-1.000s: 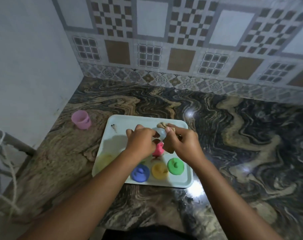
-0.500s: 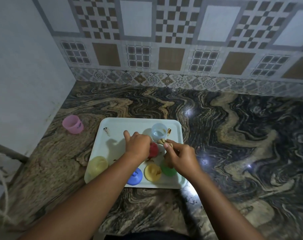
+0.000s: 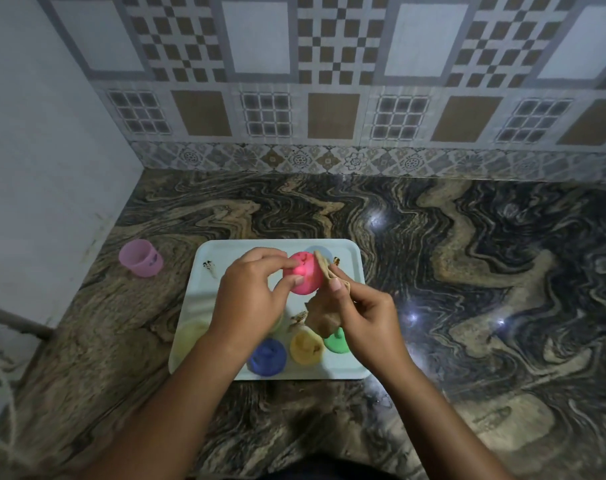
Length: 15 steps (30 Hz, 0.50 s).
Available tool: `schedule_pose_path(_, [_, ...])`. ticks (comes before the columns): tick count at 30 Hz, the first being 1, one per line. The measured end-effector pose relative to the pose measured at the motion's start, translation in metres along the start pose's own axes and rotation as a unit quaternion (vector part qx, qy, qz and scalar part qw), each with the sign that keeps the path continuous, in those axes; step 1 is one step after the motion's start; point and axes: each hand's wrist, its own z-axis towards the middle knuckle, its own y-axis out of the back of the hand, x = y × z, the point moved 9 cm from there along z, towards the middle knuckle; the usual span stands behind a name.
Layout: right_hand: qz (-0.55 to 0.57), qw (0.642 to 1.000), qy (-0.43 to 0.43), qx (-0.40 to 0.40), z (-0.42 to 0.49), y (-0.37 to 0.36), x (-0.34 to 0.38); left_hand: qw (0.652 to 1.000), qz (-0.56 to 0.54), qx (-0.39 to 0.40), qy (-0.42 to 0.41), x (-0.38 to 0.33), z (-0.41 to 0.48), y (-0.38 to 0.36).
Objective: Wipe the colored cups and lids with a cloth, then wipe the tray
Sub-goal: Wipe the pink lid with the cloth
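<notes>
A pink piece (image 3: 303, 273), cup or lid cannot be told, is held over the far part of the white tray (image 3: 204, 271) by the curled fingers of the left hand (image 3: 249, 296). A tan cloth (image 3: 324, 315) is pinched in the right hand (image 3: 367, 317) and pressed on its right side. Blue (image 3: 266, 356), yellow (image 3: 306, 348) and green (image 3: 336, 342) lids are lined up along the near edge.

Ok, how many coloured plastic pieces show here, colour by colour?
lilac cup: 1
red piece: 1
light blue cup: 1
pale yellow cup: 1
dark blue lid: 1
orange lid: 1
green lid: 1
Total: 7
Any hidden ones not counted.
</notes>
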Motion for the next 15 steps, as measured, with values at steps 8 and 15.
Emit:
schedule_pose_path(8, [0.089, 0.995, 0.031, 0.041, 0.001, -0.045, 0.027, 0.920, -0.335, -0.031, 0.201, 0.028, -0.023, 0.033])
schedule_pose_path(15, [0.066, 0.995, 0.040, 0.069, -0.002, -0.084, 0.034, 0.781, -0.548, -0.018, 0.298, 0.048, -0.037, 0.022])
